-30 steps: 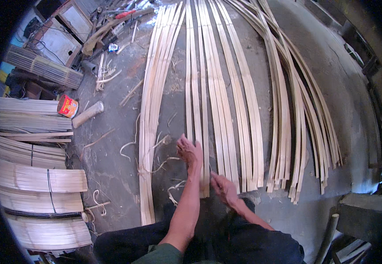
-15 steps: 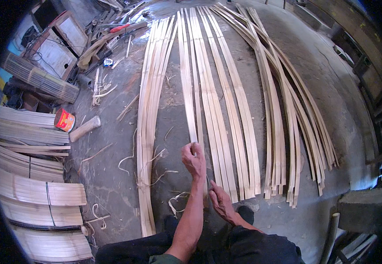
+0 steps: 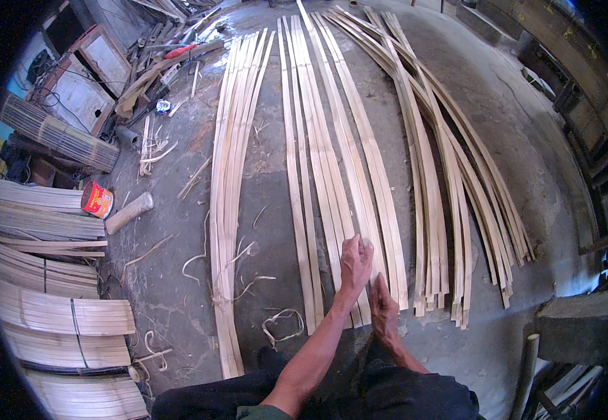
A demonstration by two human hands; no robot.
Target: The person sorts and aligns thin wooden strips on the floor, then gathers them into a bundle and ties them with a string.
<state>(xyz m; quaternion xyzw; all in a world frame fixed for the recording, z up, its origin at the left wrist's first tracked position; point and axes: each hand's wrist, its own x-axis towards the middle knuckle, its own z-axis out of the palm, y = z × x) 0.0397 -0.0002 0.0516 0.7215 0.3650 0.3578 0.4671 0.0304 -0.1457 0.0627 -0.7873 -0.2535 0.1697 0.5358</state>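
My left hand (image 3: 357,264) is closed around a long pale bamboo strip (image 3: 342,126), which runs away from me over the middle row with its far end raised. Just right of it and nearer to me, my right hand (image 3: 386,311) has its fingers pressed together by the strip's near end; what they hold, if anything, is hidden. Beneath both hands spread the strips of the middle row (image 3: 321,150), lying side by side on the floor.
A bundle of strips (image 3: 230,161) lies left, and crossed strips (image 3: 430,175) lie right. Along the left edge are tied slat stacks (image 3: 73,315), a red tin (image 3: 98,199) and a wooden cylinder (image 3: 129,213). Curled shavings (image 3: 283,323) litter the floor. A grey block (image 3: 587,318) stands right.
Both hands have shifted right. The strip that my left hand held at the row's left side now lies on the floor, and the hand grips another strip further right.
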